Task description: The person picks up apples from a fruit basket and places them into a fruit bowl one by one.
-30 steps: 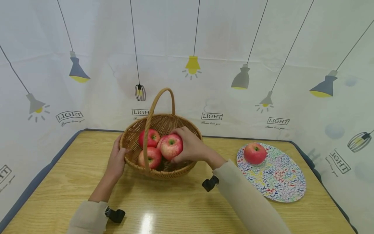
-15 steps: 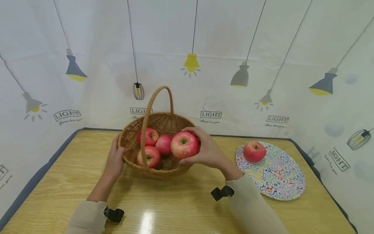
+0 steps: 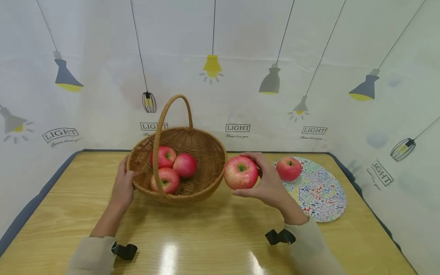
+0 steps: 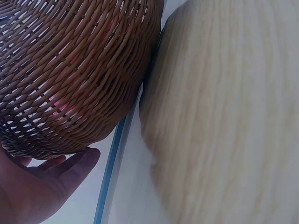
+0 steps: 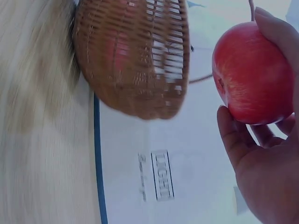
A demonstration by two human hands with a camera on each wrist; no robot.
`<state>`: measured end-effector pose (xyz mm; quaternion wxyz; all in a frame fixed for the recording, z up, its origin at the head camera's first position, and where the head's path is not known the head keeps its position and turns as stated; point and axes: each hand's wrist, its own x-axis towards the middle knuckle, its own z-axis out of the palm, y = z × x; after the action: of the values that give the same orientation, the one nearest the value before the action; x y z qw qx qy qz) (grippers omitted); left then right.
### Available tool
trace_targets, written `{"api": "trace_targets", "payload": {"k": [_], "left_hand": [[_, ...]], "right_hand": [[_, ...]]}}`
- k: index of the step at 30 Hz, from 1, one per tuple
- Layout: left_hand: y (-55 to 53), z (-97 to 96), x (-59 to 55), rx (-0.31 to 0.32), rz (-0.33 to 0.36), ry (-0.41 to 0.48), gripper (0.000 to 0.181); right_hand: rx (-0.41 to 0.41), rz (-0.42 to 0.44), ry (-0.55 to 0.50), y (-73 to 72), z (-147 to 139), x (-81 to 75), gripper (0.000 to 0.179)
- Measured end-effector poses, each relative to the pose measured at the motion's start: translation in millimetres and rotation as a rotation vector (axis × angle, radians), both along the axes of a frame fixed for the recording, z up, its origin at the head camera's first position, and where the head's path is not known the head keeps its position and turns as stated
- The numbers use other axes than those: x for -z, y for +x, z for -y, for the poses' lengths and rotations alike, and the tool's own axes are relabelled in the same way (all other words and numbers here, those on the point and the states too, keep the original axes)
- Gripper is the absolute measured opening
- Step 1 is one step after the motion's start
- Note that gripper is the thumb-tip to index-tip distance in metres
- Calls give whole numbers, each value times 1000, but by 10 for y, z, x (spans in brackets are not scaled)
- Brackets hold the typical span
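Note:
A red apple (image 3: 241,172) is in my right hand (image 3: 269,185), gripped between thumb and fingers and held in the air just off the right rim of the wicker basket (image 3: 209,183). The right wrist view shows this apple (image 5: 252,74) apart from the basket, with fingers curled round it. My left hand (image 3: 122,185) holds the left rim of the basket; in the left wrist view the thumb lies against the weave and the other fingers are partly hidden. Inside the tilted basket, on its left side, rest 3 red apples (image 3: 185,165).
To the right, an oval plate (image 3: 323,191) with a multicoloured squiggle pattern lies on the wooden table (image 3: 206,236), with one red apple (image 3: 289,168) at its back left. Behind the table hangs a pale backdrop (image 3: 240,91) printed with lamps.
My right hand has lifted one apple out of the basket and carried it right, past the rim. My left hand keeps its hold on the basket. The head view has shifted slightly.

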<state>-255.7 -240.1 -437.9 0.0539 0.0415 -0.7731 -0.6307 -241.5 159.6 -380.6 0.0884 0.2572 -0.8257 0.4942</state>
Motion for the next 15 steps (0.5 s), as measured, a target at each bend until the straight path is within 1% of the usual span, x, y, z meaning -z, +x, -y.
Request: {"api": "trace_targets", "payload": {"k": [3,6,9,13,15], "left_hand": [[8,14,0,2,7,17,71],[7,8,6,5,6,39,71],[2,11,9,5,3,50,71],[2,13,14,6,-7,44,71],[6,12,12,0,-15,36,70]], "right_hand": [[38,2,-9,34,-158,14,89],[94,10,8,75,-342,22,91],[140,-4,31,107,-504,24,91],[183,-34,52,120,-685,52,89],[201,-30,59,110,-762,61,88]]}}
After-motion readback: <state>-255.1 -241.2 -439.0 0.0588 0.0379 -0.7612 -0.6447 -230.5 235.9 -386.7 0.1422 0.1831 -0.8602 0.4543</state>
